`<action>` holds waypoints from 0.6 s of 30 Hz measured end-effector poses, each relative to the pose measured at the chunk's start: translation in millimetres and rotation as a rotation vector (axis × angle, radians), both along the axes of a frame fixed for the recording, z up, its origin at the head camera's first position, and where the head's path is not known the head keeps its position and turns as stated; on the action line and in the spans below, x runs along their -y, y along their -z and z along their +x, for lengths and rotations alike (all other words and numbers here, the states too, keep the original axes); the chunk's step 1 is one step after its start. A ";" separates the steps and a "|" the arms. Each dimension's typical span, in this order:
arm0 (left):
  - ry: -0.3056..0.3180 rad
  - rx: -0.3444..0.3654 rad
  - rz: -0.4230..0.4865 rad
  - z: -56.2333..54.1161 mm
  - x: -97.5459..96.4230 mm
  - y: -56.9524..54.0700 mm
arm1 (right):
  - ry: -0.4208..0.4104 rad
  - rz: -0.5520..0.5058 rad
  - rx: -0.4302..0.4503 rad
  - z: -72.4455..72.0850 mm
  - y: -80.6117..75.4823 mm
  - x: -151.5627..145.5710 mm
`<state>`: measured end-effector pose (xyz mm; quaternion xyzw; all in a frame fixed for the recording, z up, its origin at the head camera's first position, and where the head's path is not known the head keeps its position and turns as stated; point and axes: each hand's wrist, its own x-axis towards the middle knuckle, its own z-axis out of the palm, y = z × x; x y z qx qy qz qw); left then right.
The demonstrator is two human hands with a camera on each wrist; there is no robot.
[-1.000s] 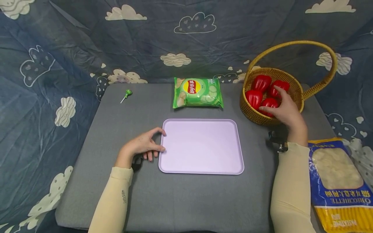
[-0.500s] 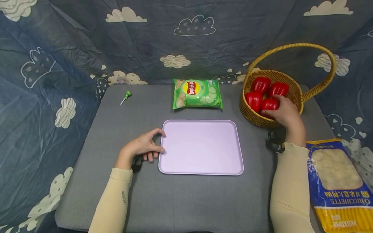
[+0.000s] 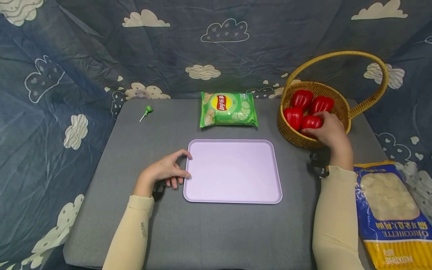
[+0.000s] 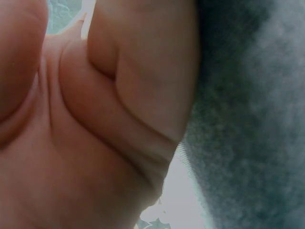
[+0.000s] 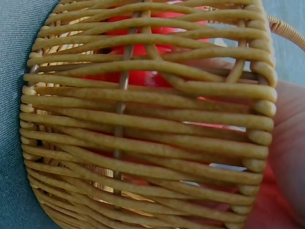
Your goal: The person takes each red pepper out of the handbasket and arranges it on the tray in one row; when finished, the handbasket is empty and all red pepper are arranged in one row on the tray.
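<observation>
My left hand (image 3: pixel 164 169) rests at the left edge of a pale purple tray (image 3: pixel 233 171). Its thumb and index finger touch the rim, spread apart. In the left wrist view the palm (image 4: pixel 86 148) fills much of the frame. My right hand (image 3: pixel 332 131) reaches into a wicker basket (image 3: pixel 297 138) and grips the nearest red bell pepper (image 3: pixel 311 122) between thumb and fingers. Several similar red bell peppers (image 3: pixel 302 99) lie around it. In the right wrist view the basket's woven wall (image 5: pixel 143 114) hides most of the fingers and the pepper.
A green bag of chips (image 3: pixel 229 109) lies behind the tray. A small green lollipop (image 3: pixel 147 109) is at the back left of the grey table (image 3: pixel 216 232). A bag of orecchiette pasta (image 3: pixel 393 198) lies at the right. The basket's tall handle (image 3: pixel 337 53) arches above the peppers.
My right hand has lowered in the basket, and its fingers have closed around the nearest bell pepper. The left hand and the tray have stayed in place.
</observation>
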<state>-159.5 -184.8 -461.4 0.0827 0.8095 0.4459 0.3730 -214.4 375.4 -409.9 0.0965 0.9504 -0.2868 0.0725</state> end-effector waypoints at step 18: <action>0.004 -0.013 -0.021 0.3 -0.3 -0.2 | 0.017 -0.025 -0.028 -0.5 3.5 1.1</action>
